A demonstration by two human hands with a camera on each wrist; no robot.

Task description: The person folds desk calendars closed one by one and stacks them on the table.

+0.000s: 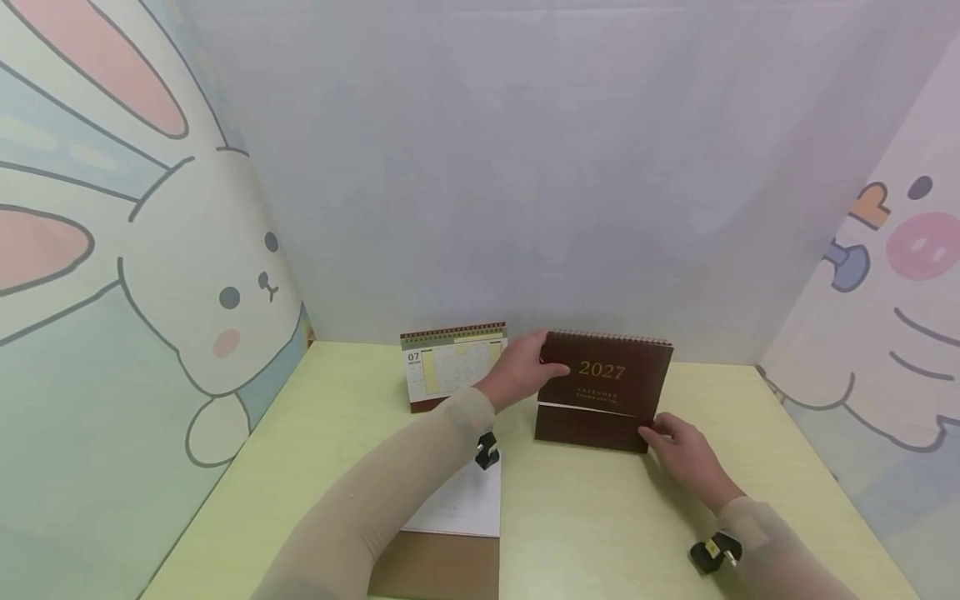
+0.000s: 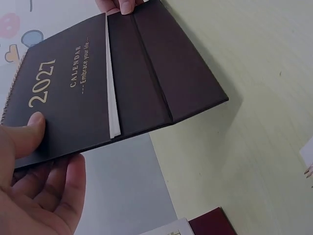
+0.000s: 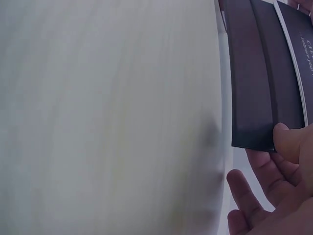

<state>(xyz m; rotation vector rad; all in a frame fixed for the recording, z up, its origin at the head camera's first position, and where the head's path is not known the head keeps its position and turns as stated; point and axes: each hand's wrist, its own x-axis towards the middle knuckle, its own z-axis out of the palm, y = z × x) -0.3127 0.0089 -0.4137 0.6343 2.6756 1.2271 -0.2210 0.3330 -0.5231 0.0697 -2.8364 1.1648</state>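
Note:
A dark brown 2027 desk calendar [image 1: 606, 385] with a spiral binding along its top is held between both hands, its cover facing the head camera. My left hand [image 1: 521, 367] grips its upper left edge, thumb on the cover and fingers behind, as the left wrist view shows. At the lower right corner my right hand [image 1: 686, 454] pinches the base flap [image 3: 252, 73] between thumb and fingers. In the left wrist view a strip of white pages shows below the cover's edge.
Left of the held calendar stands another desk calendar [image 1: 453, 367], open at a page marked 07. A white-paged calendar with a brown base [image 1: 442, 567] lies near the front, partly under the left forearm. A pale wall sheet [image 1: 480, 167] rises behind the yellowish table [image 1: 570, 533].

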